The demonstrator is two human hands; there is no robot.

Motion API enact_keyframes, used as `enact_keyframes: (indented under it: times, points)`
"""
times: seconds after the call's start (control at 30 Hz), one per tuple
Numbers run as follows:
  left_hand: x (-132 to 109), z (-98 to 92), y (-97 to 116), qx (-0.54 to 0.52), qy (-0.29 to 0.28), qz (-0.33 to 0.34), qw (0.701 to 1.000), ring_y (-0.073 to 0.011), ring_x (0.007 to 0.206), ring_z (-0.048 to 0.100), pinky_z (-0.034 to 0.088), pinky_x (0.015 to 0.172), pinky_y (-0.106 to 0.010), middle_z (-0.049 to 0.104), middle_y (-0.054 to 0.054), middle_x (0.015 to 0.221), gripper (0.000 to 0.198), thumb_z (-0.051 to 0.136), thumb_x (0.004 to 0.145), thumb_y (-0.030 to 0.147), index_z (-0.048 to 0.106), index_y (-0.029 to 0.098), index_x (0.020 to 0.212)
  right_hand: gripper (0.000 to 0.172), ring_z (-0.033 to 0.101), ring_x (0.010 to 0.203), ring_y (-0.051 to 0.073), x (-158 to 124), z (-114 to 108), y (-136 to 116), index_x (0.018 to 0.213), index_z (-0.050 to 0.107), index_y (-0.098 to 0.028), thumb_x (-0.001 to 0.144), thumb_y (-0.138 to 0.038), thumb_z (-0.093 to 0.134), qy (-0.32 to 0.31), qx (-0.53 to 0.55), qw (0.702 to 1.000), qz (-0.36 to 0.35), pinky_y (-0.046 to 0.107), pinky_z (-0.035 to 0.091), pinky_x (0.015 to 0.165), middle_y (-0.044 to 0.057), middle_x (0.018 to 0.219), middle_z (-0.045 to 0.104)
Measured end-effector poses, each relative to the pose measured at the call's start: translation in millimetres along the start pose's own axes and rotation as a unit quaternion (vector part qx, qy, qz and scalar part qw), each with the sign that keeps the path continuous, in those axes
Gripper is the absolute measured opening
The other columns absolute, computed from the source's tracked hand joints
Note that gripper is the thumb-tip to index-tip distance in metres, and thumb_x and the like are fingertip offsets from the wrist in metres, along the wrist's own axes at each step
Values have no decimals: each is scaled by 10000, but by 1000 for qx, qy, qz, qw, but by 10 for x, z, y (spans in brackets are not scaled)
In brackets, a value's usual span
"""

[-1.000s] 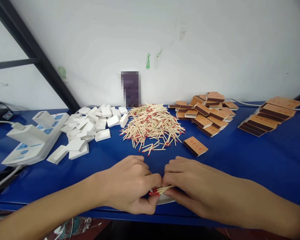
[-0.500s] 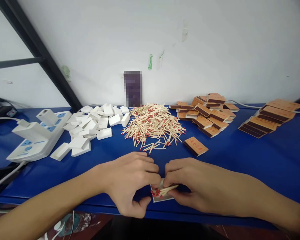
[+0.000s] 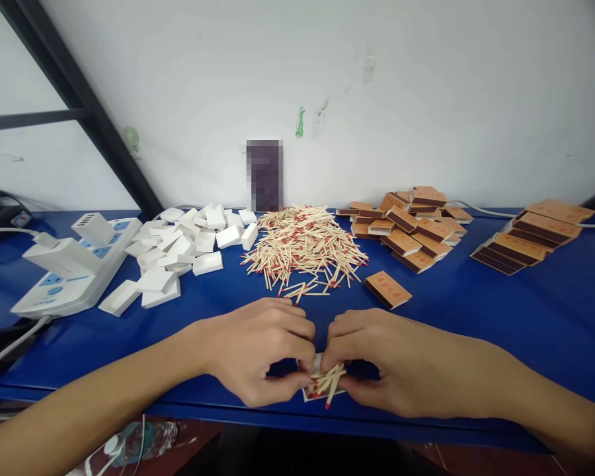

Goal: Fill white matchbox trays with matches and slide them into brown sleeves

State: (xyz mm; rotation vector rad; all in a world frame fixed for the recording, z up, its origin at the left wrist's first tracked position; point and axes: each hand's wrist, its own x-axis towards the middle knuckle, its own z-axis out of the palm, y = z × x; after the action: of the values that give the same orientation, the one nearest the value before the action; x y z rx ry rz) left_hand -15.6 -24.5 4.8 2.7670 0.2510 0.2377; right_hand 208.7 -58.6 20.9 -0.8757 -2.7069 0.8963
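A small white matchbox tray [image 3: 308,396] lies near the front edge of the blue table, between my hands. Loose red-tipped matches [image 3: 331,382] rest in it at mixed angles, one poking over the front rim. My left hand [image 3: 268,350] is closed at the tray's left end, thumb and fingers pinched on match heads. From the right, my right hand [image 3: 391,363] closes around the matches' other ends, its fingertips inside the tray. Fingers hide part of the tray. Beyond my hands lies a big heap of matches [image 3: 307,244].
White trays [image 3: 178,248] are piled at left, beside a power strip [image 3: 86,284] with chargers. Orange matchboxes [image 3: 416,231] are heaped at right, with a row of more [image 3: 535,235] farther right. One single matchbox [image 3: 387,289] lies near my right hand.
My left thumb has moved in toward its fingers, onto the match heads. The matches in the tray have shifted, and one now sticks out over the front rim.
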Motion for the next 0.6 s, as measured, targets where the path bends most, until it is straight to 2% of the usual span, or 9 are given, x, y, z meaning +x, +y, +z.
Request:
enact_keyframes:
  times: [0.17, 0.37, 0.47, 0.6]
  points:
    - [13, -2, -2, 9, 1, -3, 1000, -172, 734, 558, 443, 712, -324, 619, -24, 757, 120, 557, 879, 212, 656, 193, 814, 182, 641, 844, 149, -1, 31, 19, 930, 739, -237, 832, -114, 646, 3, -2, 1000, -15, 262, 467, 753, -14, 855, 719]
    - [-16, 49, -36, -11, 29, -2, 1000, -169, 721, 578, 470, 711, -320, 629, -22, 760, 59, 597, 775, 195, 648, 191, 804, 124, 627, 776, 154, 24, 45, 52, 893, 738, -238, 872, -171, 637, 16, -26, 1000, -7, 277, 433, 695, -15, 801, 720]
    - [-42, 80, -69, -27, 46, -7, 999, -165, 685, 568, 472, 667, -317, 636, -32, 777, 151, 651, 754, 300, 668, 179, 844, 135, 604, 708, 143, 42, 58, 60, 873, 732, -246, 861, -149, 639, 30, -44, 999, 3, 277, 408, 674, -35, 764, 720]
    - [-47, 79, -95, 7, 57, 0, 998, -163, 644, 541, 454, 616, -314, 616, -32, 736, 264, 692, 769, 431, 668, 174, 825, 124, 591, 668, 136, 55, 71, 58, 878, 738, -259, 889, -203, 628, 46, -52, 998, -4, 281, 396, 679, -40, 734, 717]
